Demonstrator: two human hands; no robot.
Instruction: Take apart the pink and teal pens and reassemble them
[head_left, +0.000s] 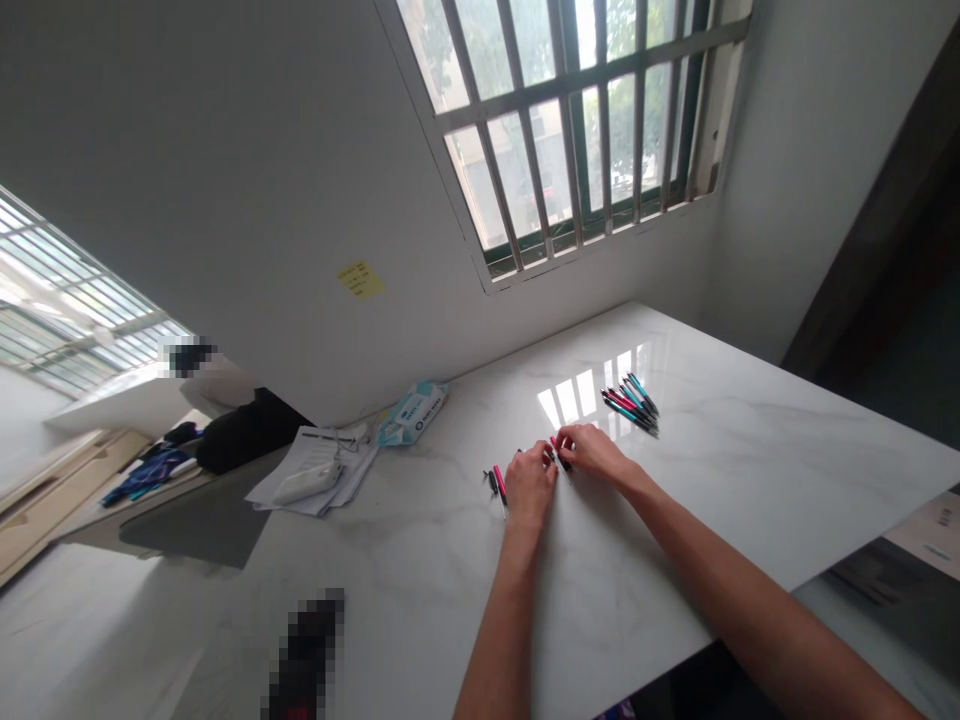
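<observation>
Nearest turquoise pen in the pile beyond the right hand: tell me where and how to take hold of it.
Pinch the turquoise pen across its middle, coming down from the near side. It is slim and lies along the table, with the other pens bunched along its far side, so the near side probably gives easier access.
</observation>
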